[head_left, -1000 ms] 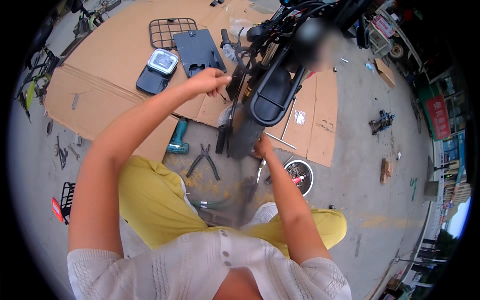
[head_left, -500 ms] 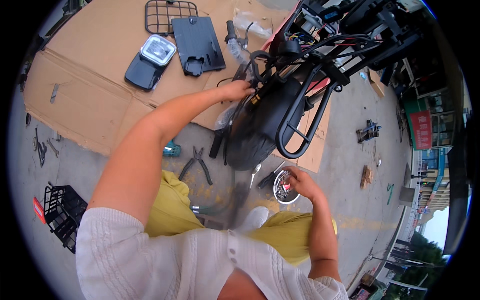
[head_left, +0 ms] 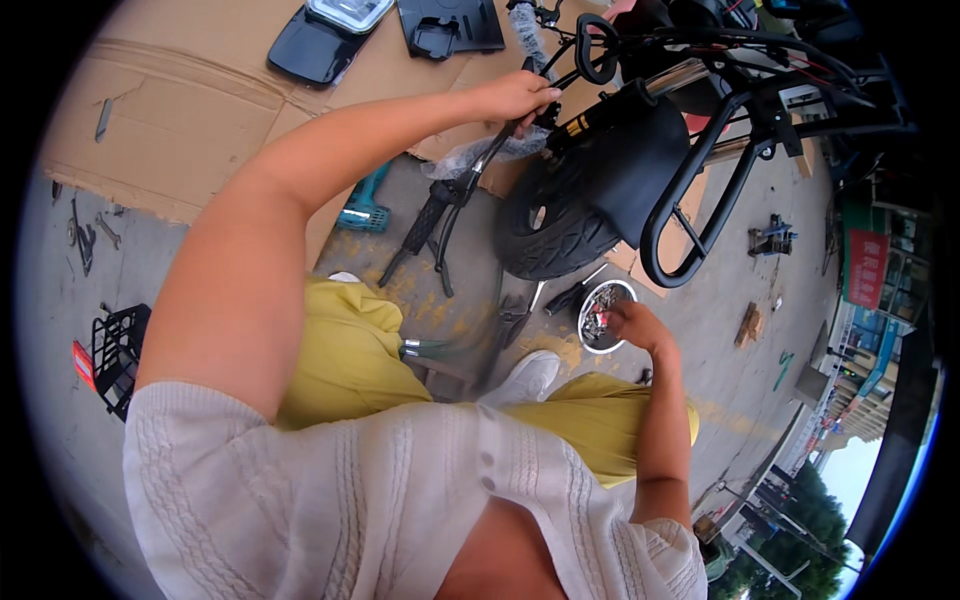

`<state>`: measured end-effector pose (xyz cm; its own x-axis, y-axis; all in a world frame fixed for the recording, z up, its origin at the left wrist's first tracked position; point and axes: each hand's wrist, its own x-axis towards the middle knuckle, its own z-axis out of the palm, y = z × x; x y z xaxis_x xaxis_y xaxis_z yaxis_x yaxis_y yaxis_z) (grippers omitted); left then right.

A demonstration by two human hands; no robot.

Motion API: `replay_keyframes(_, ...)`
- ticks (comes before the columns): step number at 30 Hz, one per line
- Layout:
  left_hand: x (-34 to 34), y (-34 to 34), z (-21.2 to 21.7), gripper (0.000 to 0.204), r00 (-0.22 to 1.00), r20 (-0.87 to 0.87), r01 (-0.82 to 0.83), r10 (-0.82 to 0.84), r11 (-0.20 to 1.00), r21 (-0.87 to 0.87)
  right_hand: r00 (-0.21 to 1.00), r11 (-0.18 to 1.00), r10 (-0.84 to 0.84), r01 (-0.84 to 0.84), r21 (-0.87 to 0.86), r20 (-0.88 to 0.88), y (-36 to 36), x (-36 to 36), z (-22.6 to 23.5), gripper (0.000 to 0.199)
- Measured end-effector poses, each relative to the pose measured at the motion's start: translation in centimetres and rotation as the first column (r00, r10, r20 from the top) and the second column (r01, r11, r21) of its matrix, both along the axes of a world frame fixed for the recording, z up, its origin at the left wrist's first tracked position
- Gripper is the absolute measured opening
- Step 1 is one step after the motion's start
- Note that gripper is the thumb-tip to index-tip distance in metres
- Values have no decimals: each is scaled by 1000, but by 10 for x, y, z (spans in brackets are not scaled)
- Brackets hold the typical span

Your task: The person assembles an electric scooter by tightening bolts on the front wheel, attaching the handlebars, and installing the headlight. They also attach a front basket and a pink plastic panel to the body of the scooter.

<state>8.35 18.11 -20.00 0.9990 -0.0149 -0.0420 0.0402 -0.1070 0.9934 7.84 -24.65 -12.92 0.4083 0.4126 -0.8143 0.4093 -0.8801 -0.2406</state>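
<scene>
My left hand (head_left: 512,98) is closed around the middle of a black handlebar, between clear plastic wrap and cables. The handlebar's ribbed grip (head_left: 427,218) points down toward me. Beside it stand a knobby black front tyre (head_left: 560,235) and a smooth black mudguard (head_left: 640,185). My right hand (head_left: 642,326) dips its curled fingertips into a white bowl (head_left: 590,341) of small metal fasteners. What those fingers pinch, if anything, is hidden. A screwdriver (head_left: 568,297) with a dark handle lies left of the bowl.
A tubular black frame (head_left: 672,270) juts out right of the wheel. Flattened cardboard (head_left: 190,130) spreads at the left, bearing a black panel (head_left: 450,28) and a headlight (head_left: 350,12). A teal power tool (head_left: 365,205) lies near its edge. A black basket (head_left: 120,345) sits far left.
The handlebar and front wheel have turned, bringing the grip out toward me and the tyre tread into view. My left hand moved along with the handlebar. My right hand stays at the bowl.
</scene>
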Motion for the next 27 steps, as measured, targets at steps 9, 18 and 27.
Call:
replay_keyframes(9, -33, 10, 29, 45, 996, -7, -92, 94, 985, 145, 985, 895, -49, 115, 430, -163, 167, -135, -50, 59)
replay_keyframes(18, -22, -5, 11, 41, 1000, -3, -26, 27, 983, 181, 658, 407, -668, 715, 568, -348, 274, -88, -183, 55)
replay_keyframes(27, -90, 35, -51, 34, 975, 138, -217, 174, 882, 419, 597, 300, -574, 790, 535, -561, 277, -85, -224, 32)
